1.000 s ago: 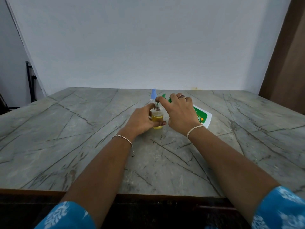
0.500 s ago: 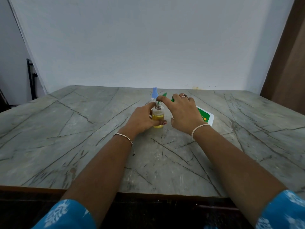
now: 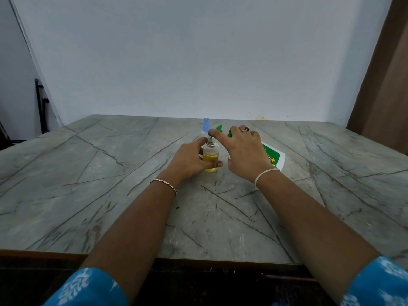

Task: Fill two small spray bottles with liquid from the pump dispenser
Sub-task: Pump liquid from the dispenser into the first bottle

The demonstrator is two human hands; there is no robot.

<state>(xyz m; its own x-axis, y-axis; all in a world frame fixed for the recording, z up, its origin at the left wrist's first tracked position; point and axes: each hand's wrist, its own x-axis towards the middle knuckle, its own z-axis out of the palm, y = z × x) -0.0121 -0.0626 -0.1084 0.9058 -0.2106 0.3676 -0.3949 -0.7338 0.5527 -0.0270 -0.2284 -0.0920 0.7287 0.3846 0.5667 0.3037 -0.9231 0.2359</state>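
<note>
A small clear spray bottle point(image 3: 210, 157), about half full of yellow liquid, stands uncapped at the table's middle. My left hand point(image 3: 189, 161) is wrapped around its body. My right hand point(image 3: 245, 149) rests over the pump dispenser point(image 3: 272, 156), a white bottle with a green label lying tilted toward the small bottle. Its forefinger presses on the green pump nozzle point(image 3: 218, 129) above the open neck. Just behind stands a second small bottle with a blue spray cap point(image 3: 206, 123), mostly hidden by my left hand.
The grey marble table point(image 3: 110, 184) runs wide to both sides, with its front edge close to me. A white wall stands behind it, a brown curtain point(image 3: 384, 85) hangs at the right, and a black metal frame point(image 3: 40, 104) stands at the far left.
Both hands hold the same grips. The view has shifted slightly; the hands and bottles sit in nearly the same place.
</note>
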